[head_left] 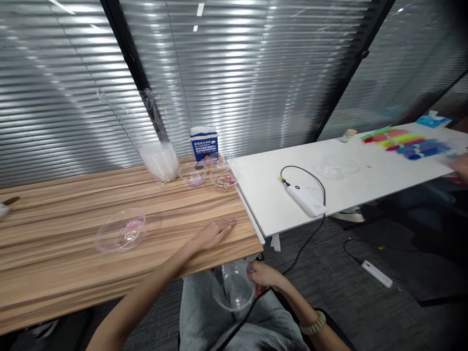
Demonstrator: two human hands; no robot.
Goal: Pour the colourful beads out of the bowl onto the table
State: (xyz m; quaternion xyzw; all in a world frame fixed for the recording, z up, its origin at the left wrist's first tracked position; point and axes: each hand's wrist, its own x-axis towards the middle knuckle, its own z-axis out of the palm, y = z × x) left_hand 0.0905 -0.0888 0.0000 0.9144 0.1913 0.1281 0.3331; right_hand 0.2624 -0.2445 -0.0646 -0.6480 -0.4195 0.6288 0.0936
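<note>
My left hand (214,235) lies flat on the wooden table (175,261) near its right front corner, fingers stretched out and holding nothing. Below the table edge, over my lap, my right hand (262,274) grips the rim of a clear plastic bowl (236,287). The bowl is tilted, and I make out nothing inside it. Left of my left hand, another clear bowl (106,239) stands on the wood with small pink pieces (133,225) in it. Farther back, a bowl of colourful small pieces (224,182) sits beside a bowl with pale purple bits (195,179).
Behind the bowls stand a blue box (204,145) and a stack of clear cups (160,160) in plastic wrap. On the white table (268,214) lie a white power bank (306,200) and rows of coloured sticks (405,141). Its black cable (305,246) hangs past my right arm. A blurred hand (461,167) shows far right.
</note>
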